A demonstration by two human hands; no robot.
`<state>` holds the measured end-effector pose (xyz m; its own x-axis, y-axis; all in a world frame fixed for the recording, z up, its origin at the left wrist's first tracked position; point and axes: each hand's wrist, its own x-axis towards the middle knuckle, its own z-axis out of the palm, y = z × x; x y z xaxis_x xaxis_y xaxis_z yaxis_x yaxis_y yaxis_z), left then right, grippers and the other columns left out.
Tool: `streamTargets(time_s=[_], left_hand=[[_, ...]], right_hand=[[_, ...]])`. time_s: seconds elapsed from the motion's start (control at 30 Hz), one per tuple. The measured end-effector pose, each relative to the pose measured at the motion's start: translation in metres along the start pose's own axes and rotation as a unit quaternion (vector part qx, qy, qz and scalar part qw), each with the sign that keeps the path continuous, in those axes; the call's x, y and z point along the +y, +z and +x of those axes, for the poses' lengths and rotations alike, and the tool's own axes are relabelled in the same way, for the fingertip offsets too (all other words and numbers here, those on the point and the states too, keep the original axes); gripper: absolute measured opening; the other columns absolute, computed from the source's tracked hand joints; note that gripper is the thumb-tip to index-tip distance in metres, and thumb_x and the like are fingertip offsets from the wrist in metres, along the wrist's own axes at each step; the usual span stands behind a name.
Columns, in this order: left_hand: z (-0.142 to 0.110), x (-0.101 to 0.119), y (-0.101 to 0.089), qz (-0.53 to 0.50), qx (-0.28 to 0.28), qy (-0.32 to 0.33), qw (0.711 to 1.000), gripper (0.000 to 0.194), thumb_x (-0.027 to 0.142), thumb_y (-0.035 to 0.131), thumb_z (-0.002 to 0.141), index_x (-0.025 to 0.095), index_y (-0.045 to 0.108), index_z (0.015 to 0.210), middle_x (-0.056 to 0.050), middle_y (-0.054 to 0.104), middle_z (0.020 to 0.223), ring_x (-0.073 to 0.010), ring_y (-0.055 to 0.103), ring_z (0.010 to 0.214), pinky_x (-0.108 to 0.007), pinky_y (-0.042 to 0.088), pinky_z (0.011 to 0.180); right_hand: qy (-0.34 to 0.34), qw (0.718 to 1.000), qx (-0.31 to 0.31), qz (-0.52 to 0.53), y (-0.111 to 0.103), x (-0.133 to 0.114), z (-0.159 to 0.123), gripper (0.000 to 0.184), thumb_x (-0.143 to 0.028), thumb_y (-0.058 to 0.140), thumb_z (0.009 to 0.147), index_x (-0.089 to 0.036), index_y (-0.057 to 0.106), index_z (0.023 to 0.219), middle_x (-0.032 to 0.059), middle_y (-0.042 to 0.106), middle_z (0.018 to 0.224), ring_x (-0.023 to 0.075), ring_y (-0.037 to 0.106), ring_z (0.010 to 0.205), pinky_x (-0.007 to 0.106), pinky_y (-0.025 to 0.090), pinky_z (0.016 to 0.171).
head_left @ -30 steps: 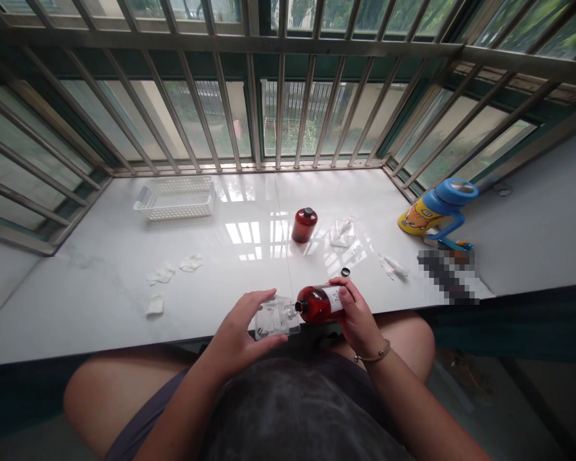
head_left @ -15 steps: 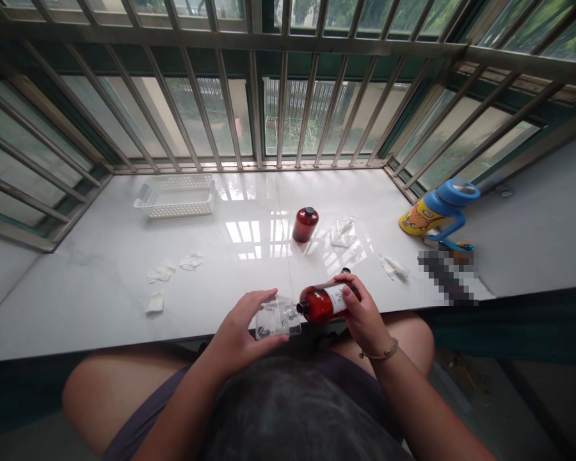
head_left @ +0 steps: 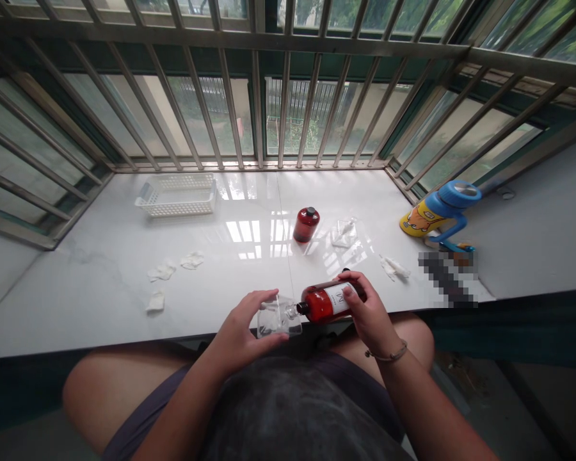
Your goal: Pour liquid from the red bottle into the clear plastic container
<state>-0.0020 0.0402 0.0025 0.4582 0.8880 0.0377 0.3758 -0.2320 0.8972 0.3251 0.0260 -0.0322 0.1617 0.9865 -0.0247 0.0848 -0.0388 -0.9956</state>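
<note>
In my left hand is a clear square glass bottle, gripped between thumb and fingers and tipped so its neck points right. My right hand is wrapped round a reddish-brown bottle with a white label, held almost on its side. The brown bottle's dark mouth meets the glass bottle's neck, or comes very close to it. A black cap shows by my right fingers; I cannot tell what holds it. Liquid inside the glass bottle is hard to make out.
A second reddish-brown bottle stands capped behind my hands, beside another clear glass bottle. Crumpled white tissues lie left and right. At the back left sits a white basket; a blue-and-yellow flask stands right. Barred windows enclose the white counter.
My right hand and the brown bottle have shifted very slightly to the right, with the label turned a little. My left hand and the glass bottle are nearly unchanged.
</note>
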Motion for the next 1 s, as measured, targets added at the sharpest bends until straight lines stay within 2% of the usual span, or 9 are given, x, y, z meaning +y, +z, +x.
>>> streamTargets(time_s=[0.2,0.53,1.0], left_hand=[[0.001,-0.003,0.002,-0.019,-0.002,-0.005,1.0,0.072,0.048,0.09,0.087,0.028,0.059,0.15,-0.011,0.066,0.145,-0.0314,0.067,0.126,-0.049,0.057,0.111],[0.002,-0.01,0.006,-0.05,-0.005,-0.015,0.999,0.073,0.051,0.09,0.086,0.031,0.059,0.149,-0.009,0.068,0.144,-0.03,0.067,0.127,-0.047,0.056,0.113],[0.003,-0.017,0.011,-0.076,-0.012,-0.013,0.997,0.076,0.051,0.092,0.085,0.027,0.059,0.149,-0.013,0.066,0.146,-0.0317,0.067,0.128,-0.051,0.055,0.116]], right_hand=[[-0.005,1.0,0.005,-0.027,-0.003,-0.009,0.0,0.044,-0.061,0.076,0.096,-0.03,0.066,0.124,0.0065,0.072,0.122,0.0271,0.068,0.106,0.037,0.057,0.092],[-0.002,0.998,0.016,-0.064,-0.002,-0.024,-0.002,0.049,-0.064,0.079,0.092,-0.029,0.066,0.123,0.0074,0.072,0.123,0.027,0.068,0.101,0.037,0.059,0.086],[0.006,0.997,0.023,-0.073,0.006,-0.04,-0.008,0.049,-0.065,0.078,0.092,-0.029,0.066,0.122,0.0074,0.073,0.123,0.0253,0.068,0.095,0.036,0.059,0.079]])
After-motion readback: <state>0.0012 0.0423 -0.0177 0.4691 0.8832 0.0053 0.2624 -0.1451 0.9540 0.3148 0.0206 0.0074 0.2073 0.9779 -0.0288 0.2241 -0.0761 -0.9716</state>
